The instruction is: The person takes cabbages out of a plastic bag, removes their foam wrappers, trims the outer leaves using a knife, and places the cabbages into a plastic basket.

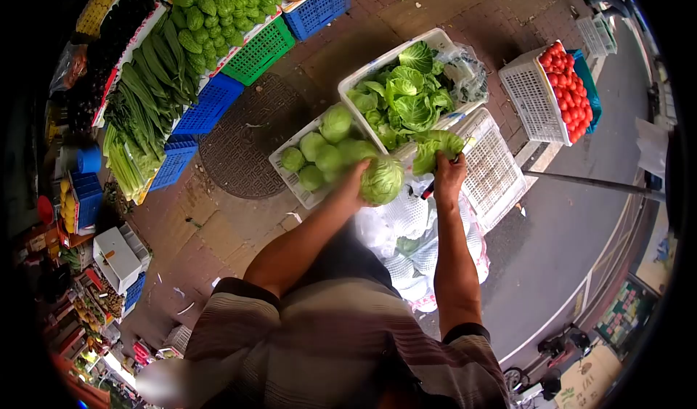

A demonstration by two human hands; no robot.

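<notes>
My left hand (355, 186) is wrapped around the side of a round green cabbage (382, 181). In my right hand (450, 173) are a loose green cabbage leaf (434, 150) and a small dark tool with a red part (428, 190), its blade not clearly visible. Beyond my left hand, a white crate (310, 200) holds several round cabbages (329, 158). Loose outer leaves (414, 93) fill the larger white crate (349, 81) ahead of both hands. Below them lies a clear bag (414, 264) of cabbages wrapped in white foam nets.
An upturned white crate (494, 169) is right of my right hand. Further right stands a crate of tomatoes (568, 93). Bitter melons (210, 17), long green gourds (149, 82) and celery (127, 158) are at the upper left. A dark pole (595, 181) crosses the right side.
</notes>
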